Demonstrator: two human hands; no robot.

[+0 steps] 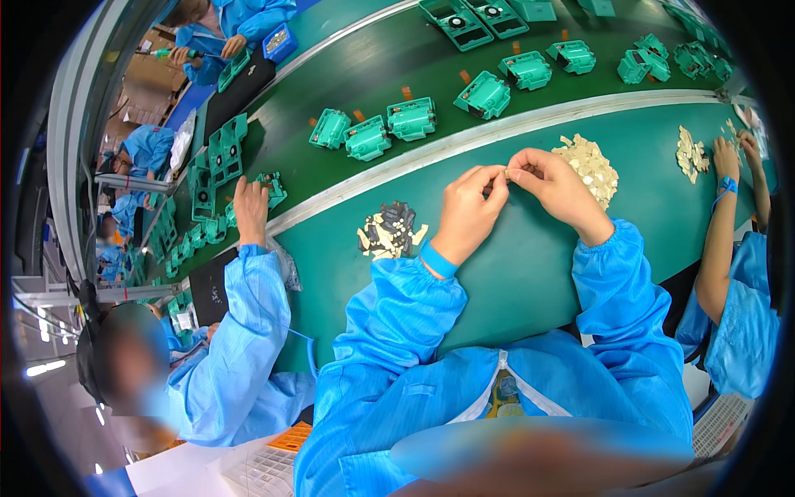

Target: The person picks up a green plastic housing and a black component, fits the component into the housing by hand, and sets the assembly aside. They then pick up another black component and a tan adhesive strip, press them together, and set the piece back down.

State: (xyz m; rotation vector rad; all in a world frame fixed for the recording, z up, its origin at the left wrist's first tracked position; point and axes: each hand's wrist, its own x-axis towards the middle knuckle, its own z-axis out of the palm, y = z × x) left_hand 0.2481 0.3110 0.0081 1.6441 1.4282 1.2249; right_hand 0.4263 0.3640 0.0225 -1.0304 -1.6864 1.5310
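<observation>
My left hand (473,209) and my right hand (560,190) meet above the green bench, fingertips pinched together. Between them is a tiny cream-coloured piece (508,174), mostly covered by the fingers, so its exact kind cannot be made out. Just beyond my right hand lies a heap of flat cream pieces (590,166). To the left of my left hand is a smaller pile of mixed black and cream bits (391,230). A blue band (437,260) circles my left wrist.
Past a pale rail (422,151), green plastic housings (411,118) with orange tabs stand on a dark green belt. A co-worker's hand (251,207) reaches over the rail at left. Another co-worker's hands (727,159) are at far right, beside a small cream pile (689,154).
</observation>
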